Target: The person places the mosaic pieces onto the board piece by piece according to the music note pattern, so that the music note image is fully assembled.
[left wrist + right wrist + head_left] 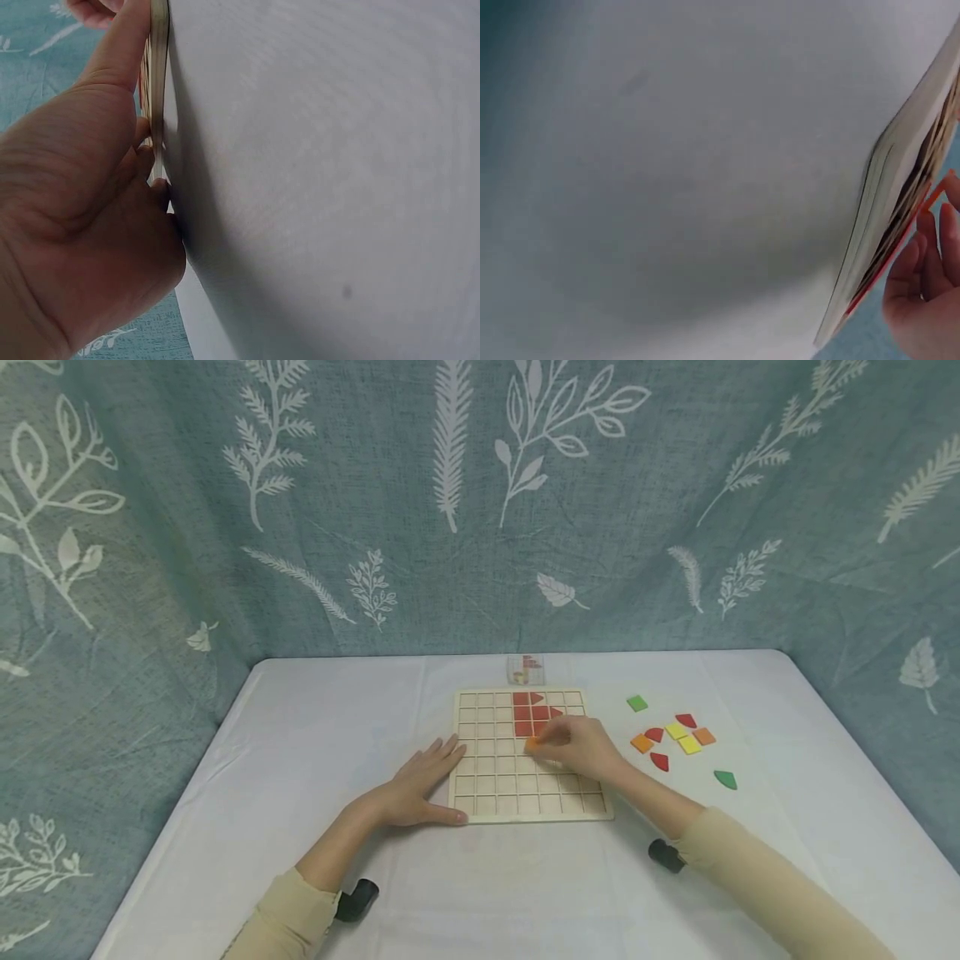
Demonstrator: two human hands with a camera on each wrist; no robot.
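A pale wooden grid board (487, 785) lies flat on the white table, with several red pieces (528, 713) set in cells of its upper right part. Between thumb and fingers, my right hand (585, 747) pinches an orange tile (531, 744) just below those red pieces. The right wrist view shows the orange tile (934, 196) tilted, its lower edge at the board. My left hand (416, 789) spreads its fingers along the board's left side, the thumb at the lower left corner. In the left wrist view the thumb lies against the board's edge (159, 67).
Right of the board lie loose tiles: a green square (637, 702), orange squares (642, 743), yellow squares (689, 744), red curved pieces (660, 762) and a green curved piece (726, 779). Behind the board is a small patterned card (525, 669). A patterned curtain (480, 593) hangs beyond the table.
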